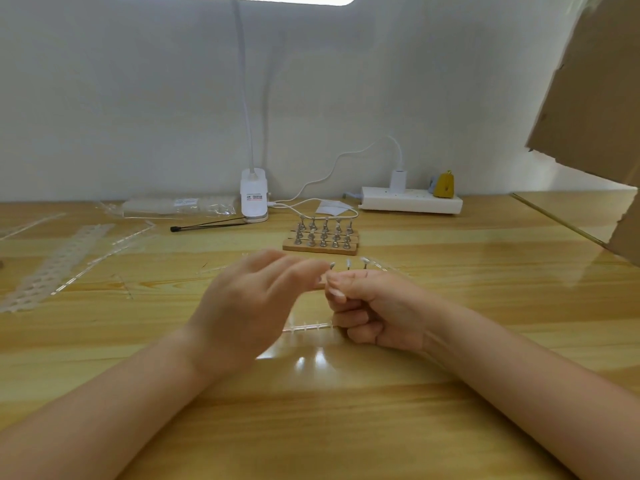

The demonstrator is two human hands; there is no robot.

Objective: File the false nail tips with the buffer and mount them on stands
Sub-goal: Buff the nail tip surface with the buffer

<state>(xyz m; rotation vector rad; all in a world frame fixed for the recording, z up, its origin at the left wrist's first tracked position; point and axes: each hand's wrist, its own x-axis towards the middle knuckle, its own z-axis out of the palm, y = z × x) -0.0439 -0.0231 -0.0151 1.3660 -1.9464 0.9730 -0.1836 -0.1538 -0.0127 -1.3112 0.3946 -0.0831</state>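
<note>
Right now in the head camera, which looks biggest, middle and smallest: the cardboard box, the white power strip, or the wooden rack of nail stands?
1. cardboard box, though it sits nearer the camera
2. white power strip
3. wooden rack of nail stands

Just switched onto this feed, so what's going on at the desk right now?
A person works on false nail tips at a wooden desk. The right hand is curled, seemingly around something small, and the blurred left hand reaches its fingertips to it. Behind them stands a wooden rack of metal stands, a few topped with tips.
</note>
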